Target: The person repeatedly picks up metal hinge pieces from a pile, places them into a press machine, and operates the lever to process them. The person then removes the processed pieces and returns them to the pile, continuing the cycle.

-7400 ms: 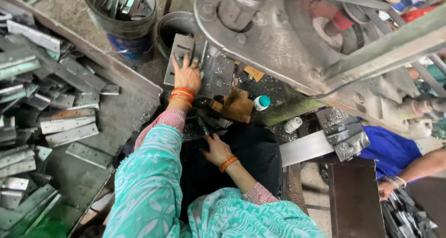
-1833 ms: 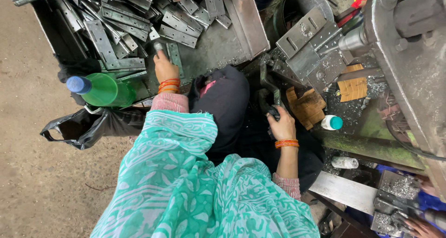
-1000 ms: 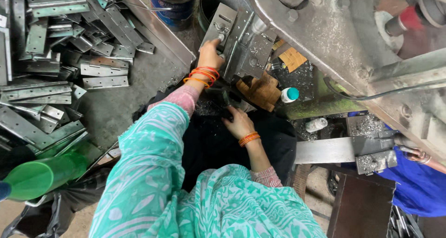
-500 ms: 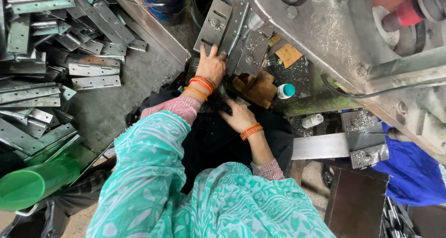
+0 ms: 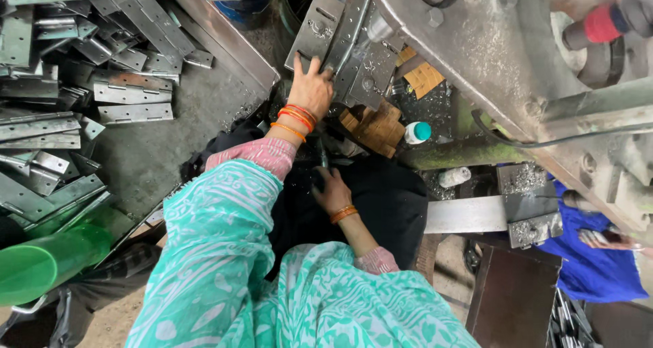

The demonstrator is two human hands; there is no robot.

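Steel-grey hinge plates fill the head view. The left hand (image 5: 311, 90) reaches up toward twelve o'clock and lies flat, fingers spread, on the lower end of a punched metal plate (image 5: 318, 28) that rests on the press bed (image 5: 367, 62); the hand presses on the plate and does not close around it, so its grip is loose. The right hand (image 5: 333, 190) sits lower, near the centre of the view over the dark cloth on the lap (image 5: 381, 198), fingers curled toward something small and dark; whether its grip holds anything I cannot tell. Orange bangles circle both wrists. At nine to eleven o'clock a large pile of hinge plates (image 5: 75, 83) lies on the worktop (image 5: 177, 144), well apart from the press. Just right of the left hand sit wooden blocks (image 5: 371, 125) and a small white bottle with a teal cap (image 5: 416, 132). A green bottle (image 5: 41, 270) lies at eight o'clock. At three to four o'clock another person in blue (image 5: 598, 266) works nearby.

Judging by this, one plate is placed at the press while much of the pile remains to handle.
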